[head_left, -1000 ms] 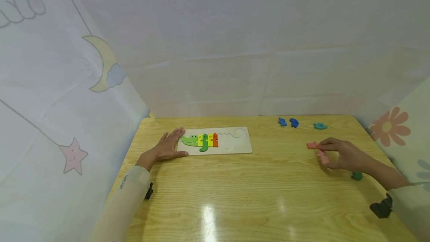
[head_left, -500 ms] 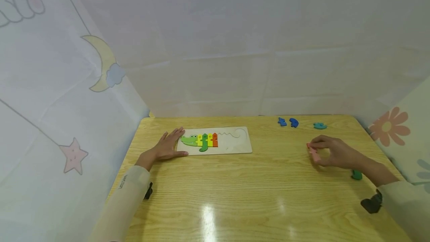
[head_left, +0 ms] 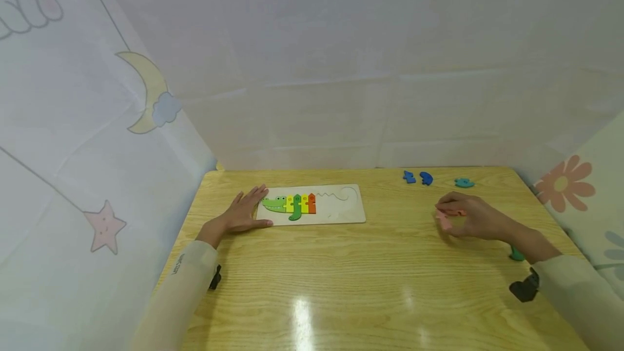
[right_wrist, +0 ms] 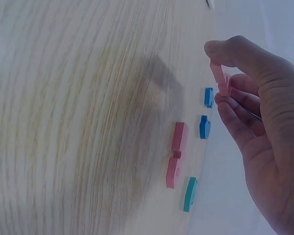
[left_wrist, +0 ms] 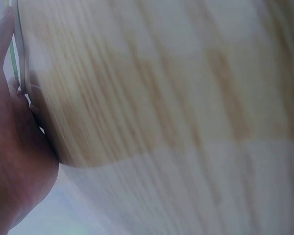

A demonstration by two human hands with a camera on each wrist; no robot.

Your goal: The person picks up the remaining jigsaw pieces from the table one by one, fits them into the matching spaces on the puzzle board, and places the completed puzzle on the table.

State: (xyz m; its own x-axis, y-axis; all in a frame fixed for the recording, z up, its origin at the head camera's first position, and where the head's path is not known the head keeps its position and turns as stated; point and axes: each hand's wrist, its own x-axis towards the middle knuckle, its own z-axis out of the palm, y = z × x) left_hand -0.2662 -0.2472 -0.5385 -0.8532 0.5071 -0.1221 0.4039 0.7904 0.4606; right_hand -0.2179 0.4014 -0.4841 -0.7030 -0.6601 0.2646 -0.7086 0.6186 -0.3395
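My left hand [head_left: 242,213] rests with extended fingers on the left end of a pale wooden puzzle board [head_left: 343,214], thumb along its near edge. Fitted on the board are a crocodile head [head_left: 275,206] and several green, yellow and orange-red body pieces [head_left: 302,203]; an engraved tail outline shows at the right. Off to the right, my right hand [head_left: 478,218] pinches a pink puzzle piece [right_wrist: 219,76] between thumb and fingers, raised over the table. Below that hand, a second pink piece [right_wrist: 175,156] lies on the tabletop, partly hidden by the fingers in the head view.
Two blue pieces [head_left: 426,178] and a teal piece [head_left: 464,182] lie near the table's back edge. A dark green piece [head_left: 517,253] is partly covered by the right forearm. White printed sheets [head_left: 312,96] stand behind and beside the wooden table [head_left: 312,270].
My right hand has moved left with the pinched pink piece, passing over the other pink piece, which stays on the table. The left hand keeps its place on the board.
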